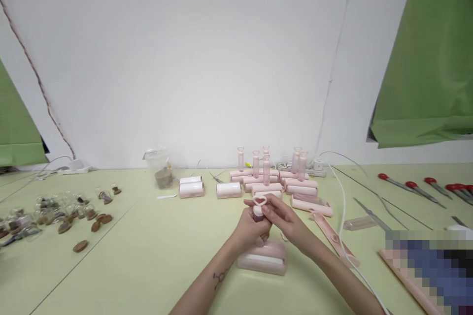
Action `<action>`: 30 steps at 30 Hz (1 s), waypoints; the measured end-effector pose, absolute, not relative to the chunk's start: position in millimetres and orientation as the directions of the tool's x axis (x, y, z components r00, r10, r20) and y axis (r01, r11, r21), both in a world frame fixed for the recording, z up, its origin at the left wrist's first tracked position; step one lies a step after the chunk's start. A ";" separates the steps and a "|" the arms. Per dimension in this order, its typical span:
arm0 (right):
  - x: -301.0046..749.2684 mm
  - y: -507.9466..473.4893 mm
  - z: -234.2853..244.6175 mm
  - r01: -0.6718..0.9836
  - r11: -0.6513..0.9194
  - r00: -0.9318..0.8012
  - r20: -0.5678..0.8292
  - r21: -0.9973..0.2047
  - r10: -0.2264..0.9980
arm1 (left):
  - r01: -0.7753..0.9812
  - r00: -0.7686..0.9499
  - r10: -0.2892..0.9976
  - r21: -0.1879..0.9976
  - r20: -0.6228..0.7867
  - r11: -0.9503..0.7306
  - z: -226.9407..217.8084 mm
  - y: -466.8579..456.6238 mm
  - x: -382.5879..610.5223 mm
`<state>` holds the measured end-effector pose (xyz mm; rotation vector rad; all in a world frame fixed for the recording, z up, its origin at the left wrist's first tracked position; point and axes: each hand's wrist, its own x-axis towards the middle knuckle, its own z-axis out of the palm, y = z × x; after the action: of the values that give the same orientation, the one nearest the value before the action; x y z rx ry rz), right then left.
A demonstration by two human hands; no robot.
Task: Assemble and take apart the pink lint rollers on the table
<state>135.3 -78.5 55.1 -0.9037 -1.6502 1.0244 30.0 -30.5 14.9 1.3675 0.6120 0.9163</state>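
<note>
A pink lint roller (261, 258) with a white roll rests on the table in front of me, its handle pointing up. My left hand (251, 226) is closed around that handle, hiding most of it. At the handle's top sits a pale pink cap with a heart-shaped loop (260, 200). My right hand (284, 217) pinches this cap between its fingers and touches the left hand. A small pink piece (284, 236) lies just behind the roller, partly covered by my right hand.
Pink rollers with upright handles (266, 172) stand farther back, near white rolls (228, 190). Right are a loose pink cover (334, 237), a white cable (343, 206), red-ended tools (424, 193) and a person's pixelated part. Left are glass domes (55, 209) and a plastic cup (159, 167).
</note>
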 end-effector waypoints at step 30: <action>126.2 -54.5 73.4 0.347 0.399 -0.330 0.287 -0.849 0.899 | -0.316 0.654 0.729 0.948 0.202 0.021 21.4 -28.2 20.4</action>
<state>126.2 -54.5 73.4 -1.0721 -1.8686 0.8853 20.4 -28.2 21.4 1.3165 0.3912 0.8432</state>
